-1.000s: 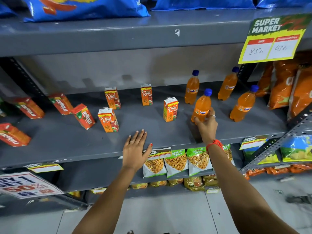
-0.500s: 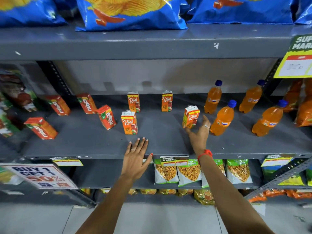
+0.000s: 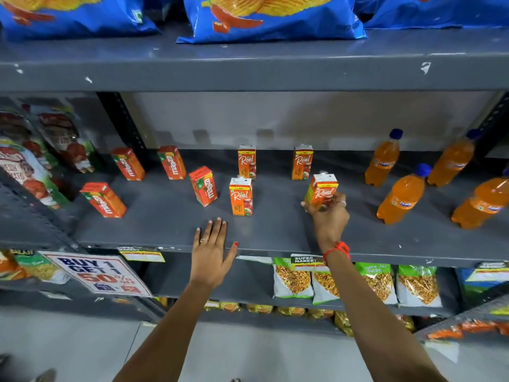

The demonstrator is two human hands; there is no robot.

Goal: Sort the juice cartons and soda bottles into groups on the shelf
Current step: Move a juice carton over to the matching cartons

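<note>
On the grey middle shelf [image 3: 275, 232], my right hand [image 3: 327, 216] grips the lower part of an orange Real juice carton [image 3: 322, 188], tilted slightly. Three more Real cartons stand upright: one at the front [image 3: 241, 196] and two at the back [image 3: 247, 162] [image 3: 302, 162]. Several red Maaza cartons stand to the left, the nearest [image 3: 203, 186] beside the front Real carton. Several orange soda bottles with blue caps stand at the right, the closest [image 3: 400, 195] just right of my right hand. My left hand [image 3: 210, 249] lies flat, fingers spread, on the shelf's front edge.
Blue chip bags [image 3: 270, 17] fill the shelf above. Snack packets [image 3: 293, 279] hang on the shelf below, with a promotion sign [image 3: 96, 274] at the lower left. Packaged goods [image 3: 30, 166] crowd the shelf bay at far left.
My right hand let go of a soda bottle, moved left and closed on the Real carton. The view has shifted left. My left hand has stayed flat on the shelf edge.
</note>
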